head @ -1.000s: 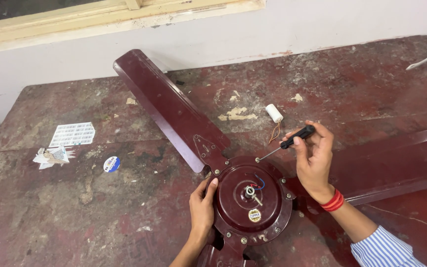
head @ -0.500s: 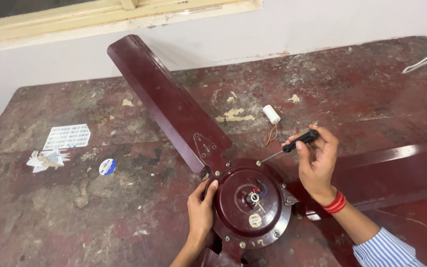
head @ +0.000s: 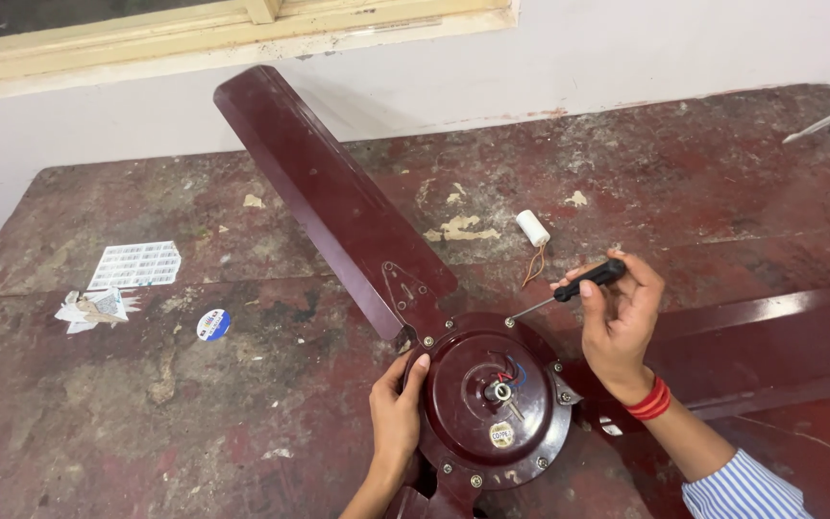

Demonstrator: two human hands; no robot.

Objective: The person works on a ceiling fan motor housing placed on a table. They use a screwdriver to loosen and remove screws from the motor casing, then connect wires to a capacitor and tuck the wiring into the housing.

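Head view: we are looking down at a maroon ceiling fan lying on a worn red desk [head: 98, 423], with its round motor housing [head: 492, 404] at the lower centre of the frame. Our left hand [head: 398, 415] is pressing against the housing's left rim, fingers curled onto it, steadying it rather than gripping anything loose. Just right of the housing, our right hand [head: 622, 322] is closing its grip on a black-handled screwdriver [head: 569, 290]. The tool's long axis is slanting down and left, its tip touching a screw [head: 509, 322] on the housing's upper rim, so the right hand is the nearer one to that screw.

One blade [head: 329, 202] is running up and left toward the wall, another blade [head: 780, 346] is stretching to the right edge under our right forearm. Beyond the tool, a small white capacitor [head: 532, 227] with orange leads is lying apart. Open room is lying to the left, where paper scraps [head: 93, 308], a printed sheet [head: 136, 264] and a round sticker [head: 212, 324] are sitting well clear.
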